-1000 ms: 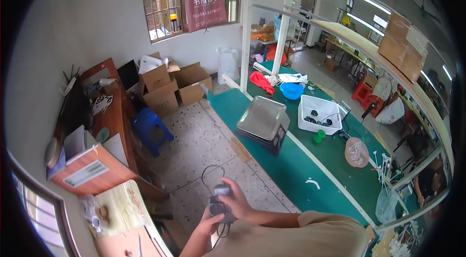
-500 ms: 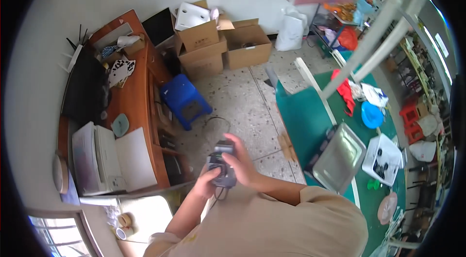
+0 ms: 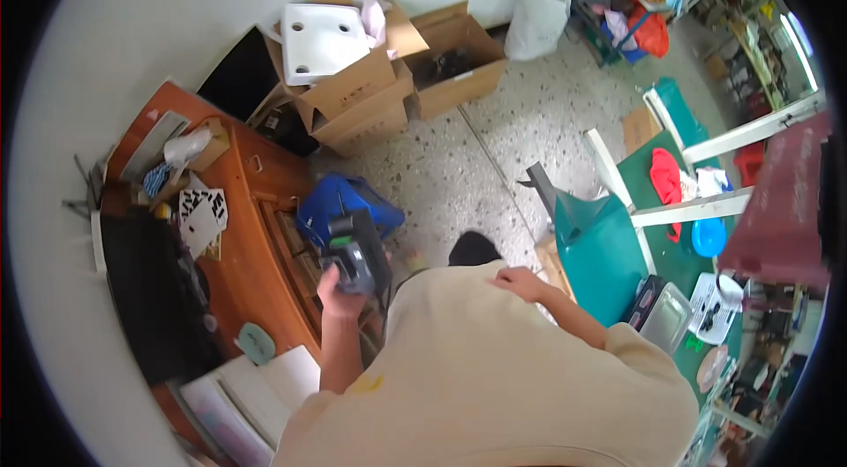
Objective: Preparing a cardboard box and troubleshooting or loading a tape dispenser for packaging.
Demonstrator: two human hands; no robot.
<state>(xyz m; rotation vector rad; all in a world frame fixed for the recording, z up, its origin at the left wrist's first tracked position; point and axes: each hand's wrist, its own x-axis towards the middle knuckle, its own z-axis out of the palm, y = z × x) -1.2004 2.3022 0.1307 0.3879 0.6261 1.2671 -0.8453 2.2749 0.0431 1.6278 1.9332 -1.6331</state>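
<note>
My left hand (image 3: 333,294) is closed around the lower end of a dark grey boxy device (image 3: 360,253) with a green patch on its face. The device is held up in front of a blue plastic stool (image 3: 388,213), beside the wooden desk. Its exact kind is not clear. My right hand (image 3: 522,282) is against the front of my beige shirt (image 3: 529,370), away from the device. Its fingers are mostly hidden by the cloth, so their pose cannot be made out.
Along the left wall, the wooden desk (image 3: 243,242) bears a black monitor (image 3: 150,299) and papers. Cardboard boxes (image 3: 357,101) stand at the back, one holding a white moulded piece (image 3: 325,41). A green-topped table (image 3: 600,246) with white posts is on the right. My dark shoe (image 3: 474,248) is on the speckled floor.
Both hands were on the device; now only the left holds it, further left and higher. The right hand has come off it to my shirt front. The view has turned and shifted.
</note>
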